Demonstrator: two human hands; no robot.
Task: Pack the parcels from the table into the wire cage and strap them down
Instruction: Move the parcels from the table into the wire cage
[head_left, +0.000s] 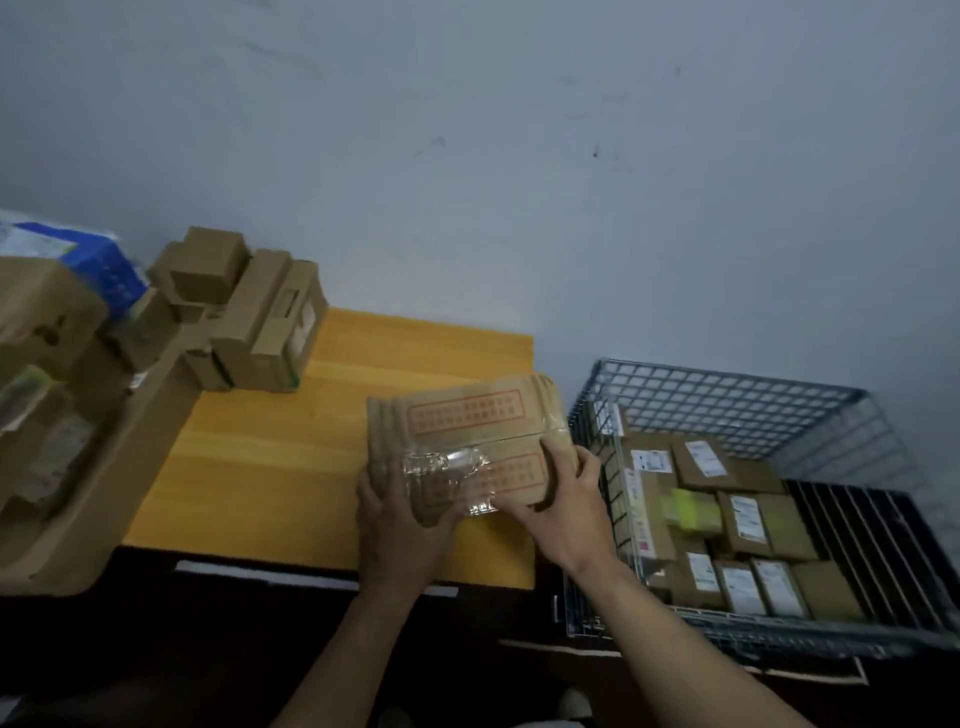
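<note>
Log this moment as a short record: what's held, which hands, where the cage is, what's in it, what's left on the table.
held: parcel, brown, taped, red print
left hand: grips its near left corner
right hand: grips its right end
cage: right of table, partly filled
in cage: labelled cartons
table: yellow top, boxes stacked at left

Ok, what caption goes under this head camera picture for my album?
A left hand and right hand hold a taped parcel at the yellow table, beside a wire cage partly filled with boxes.
</note>
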